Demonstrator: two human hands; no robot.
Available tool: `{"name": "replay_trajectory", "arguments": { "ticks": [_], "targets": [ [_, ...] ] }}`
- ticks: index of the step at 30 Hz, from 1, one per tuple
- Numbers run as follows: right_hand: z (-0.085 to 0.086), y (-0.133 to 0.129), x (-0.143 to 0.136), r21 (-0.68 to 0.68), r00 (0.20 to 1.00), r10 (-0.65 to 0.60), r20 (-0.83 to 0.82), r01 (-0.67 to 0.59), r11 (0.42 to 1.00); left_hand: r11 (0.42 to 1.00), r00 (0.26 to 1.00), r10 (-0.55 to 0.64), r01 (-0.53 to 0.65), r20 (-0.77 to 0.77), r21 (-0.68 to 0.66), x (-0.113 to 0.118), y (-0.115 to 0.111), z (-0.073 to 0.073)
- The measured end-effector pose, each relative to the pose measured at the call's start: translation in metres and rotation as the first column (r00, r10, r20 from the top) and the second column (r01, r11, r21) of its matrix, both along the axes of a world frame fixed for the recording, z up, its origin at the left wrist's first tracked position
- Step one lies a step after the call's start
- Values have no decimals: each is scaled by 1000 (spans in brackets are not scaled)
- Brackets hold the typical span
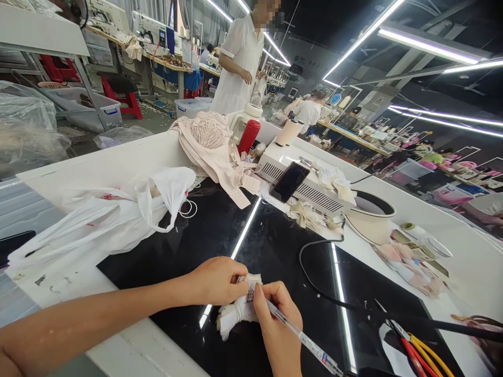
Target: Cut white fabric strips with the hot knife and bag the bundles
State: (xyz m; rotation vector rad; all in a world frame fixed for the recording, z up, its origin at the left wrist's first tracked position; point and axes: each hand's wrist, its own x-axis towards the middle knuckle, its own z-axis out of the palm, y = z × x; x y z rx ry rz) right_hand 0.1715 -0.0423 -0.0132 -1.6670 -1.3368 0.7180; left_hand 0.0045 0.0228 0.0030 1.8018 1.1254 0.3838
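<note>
My left hand [220, 280] is closed on a small bundle of white fabric pieces [236, 314], which rests on the glossy black panel [188, 246]. A thin band seems to run around the bundle, and small dark marks show on its top. My right hand [279, 319] pinches a clear pen [306, 340], whose rear end points toward the lower right. The thumb and fingers of that hand touch the right side of the bundle; the pen's tip is hidden by them.
White plastic bag [118, 214] at left; beige bras [208, 141], red bottle [249, 136] and phone [290, 181] behind. A black cable [310, 277] crosses the right side, near scissors [396, 327] and red-and-yellow-handled tools [420, 356]. A person [239, 63] stands beyond the table.
</note>
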Motion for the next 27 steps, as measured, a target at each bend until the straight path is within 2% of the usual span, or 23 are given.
{"name": "replay_trajectory", "arguments": {
  "ticks": [15,27],
  "targets": [
    [7,-2,2,-39,997,-37,-69,35,999,1000,1000,4,-4,-27,6,1,0,2],
    [-3,0,7,-42,999,-28,29,29,999,1000,1000,-9,10,-23,18,0,0,-2]
  ]
}}
